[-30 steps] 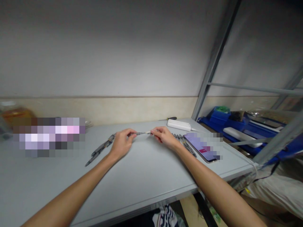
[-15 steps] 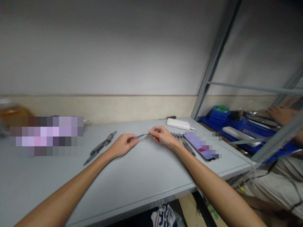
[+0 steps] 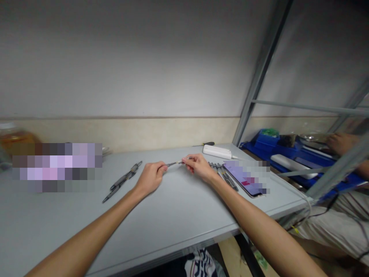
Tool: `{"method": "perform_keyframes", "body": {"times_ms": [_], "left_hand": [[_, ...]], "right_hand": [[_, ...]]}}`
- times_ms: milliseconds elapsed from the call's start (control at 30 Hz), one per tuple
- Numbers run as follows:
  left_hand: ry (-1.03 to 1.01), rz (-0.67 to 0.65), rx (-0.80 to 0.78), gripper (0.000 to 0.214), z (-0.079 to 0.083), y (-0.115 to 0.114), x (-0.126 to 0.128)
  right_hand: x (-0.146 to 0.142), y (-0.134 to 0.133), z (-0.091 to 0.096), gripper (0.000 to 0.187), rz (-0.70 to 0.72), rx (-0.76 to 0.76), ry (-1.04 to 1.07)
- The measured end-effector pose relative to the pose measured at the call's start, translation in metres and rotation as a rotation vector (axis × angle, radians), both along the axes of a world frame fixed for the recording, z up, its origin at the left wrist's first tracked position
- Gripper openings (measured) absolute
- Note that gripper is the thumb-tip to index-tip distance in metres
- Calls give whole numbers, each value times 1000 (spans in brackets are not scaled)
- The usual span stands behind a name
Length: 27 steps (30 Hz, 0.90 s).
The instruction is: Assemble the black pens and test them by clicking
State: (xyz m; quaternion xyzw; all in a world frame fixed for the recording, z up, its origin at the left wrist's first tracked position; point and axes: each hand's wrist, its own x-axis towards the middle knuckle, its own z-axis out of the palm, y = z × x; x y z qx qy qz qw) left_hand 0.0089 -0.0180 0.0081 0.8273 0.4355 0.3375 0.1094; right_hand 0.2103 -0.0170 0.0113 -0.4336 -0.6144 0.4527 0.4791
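Observation:
Between my two hands, just over the grey table (image 3: 173, 215), is a thin grey pen (image 3: 174, 164), held roughly level. My left hand (image 3: 150, 177) is closed around its left part, the thumb lying along the barrel. With the fingertips of my right hand (image 3: 197, 166) I pinch its other end; the fingers partly hide that end. Several grey pens (image 3: 123, 180) lie in a loose bunch to the left of my left hand. More grey pens (image 3: 227, 177) lie side by side by my right wrist, next to a phone (image 3: 245, 179).
Near the wall are a white power strip (image 3: 217, 151) and a screwdriver (image 3: 208, 144). A jar of amber liquid (image 3: 17, 138) stands far left, beside a blurred-out patch. Metal posts (image 3: 256, 84) rise at the right; beyond them another person's hand (image 3: 343, 142) is over a blue table.
My left hand has turned and its fingers have closed further along the pen, toward my right hand. My right hand stays almost in place.

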Motion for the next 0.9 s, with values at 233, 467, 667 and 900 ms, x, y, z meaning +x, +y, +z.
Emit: {"method": "perform_keyframes", "body": {"times_ms": [233,467,667,900], "left_hand": [[54,72,126,31,-4,-4,9],[107,75,217,30,-4,-5,10],[62,-86,126,32,-1,-5,6],[15,-91,86,35,1,-8,5]], "right_hand": [[-1,0,1,29,14,-93,188],[-5,0,-1,33,-29,-150,248],[-7,5,-2,33,-141,-58,247],[13,12,6,25,-134,-192,679]]}}
